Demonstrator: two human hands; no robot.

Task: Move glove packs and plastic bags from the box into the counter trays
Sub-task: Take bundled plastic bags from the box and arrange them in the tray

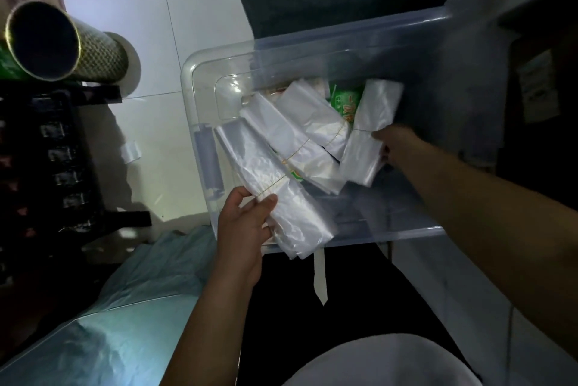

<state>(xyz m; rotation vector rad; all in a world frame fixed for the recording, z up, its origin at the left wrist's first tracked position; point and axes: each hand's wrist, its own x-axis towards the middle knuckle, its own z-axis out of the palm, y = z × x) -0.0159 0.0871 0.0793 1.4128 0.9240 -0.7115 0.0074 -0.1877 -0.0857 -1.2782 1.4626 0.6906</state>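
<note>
View from my head camera, looking down into the clear plastic storage box (200, 97). My left hand (242, 226) grips the near end of a banded bundle of clear plastic bags (266, 173), thumb on top and fingers curled beneath it; the bundle's lower end hangs over the box's near rim. My right hand (395, 144) reaches in from the right and pinches a second banded bundle (367, 135) at its rubber band; the thumb shows, but the fingers are hidden behind the plastic, so I cannot tell how far they wrap. Two more bundles of bags (312, 122) lie between these, fanned against one another on the box floor. A green printed pack (344, 101), probably a glove pack, lies partly beneath them at the far side.

Step in hand, as I judge it: picking up, one bundle per hand, with nothing yet clear of the box. No counter tray is identifiable in this view. The next move calls for lifting both bundles over the rim without snagging the neighbouring bundles, then turning to locate the trays. The film is slippery, so a hold at the band seems safest.
</note>
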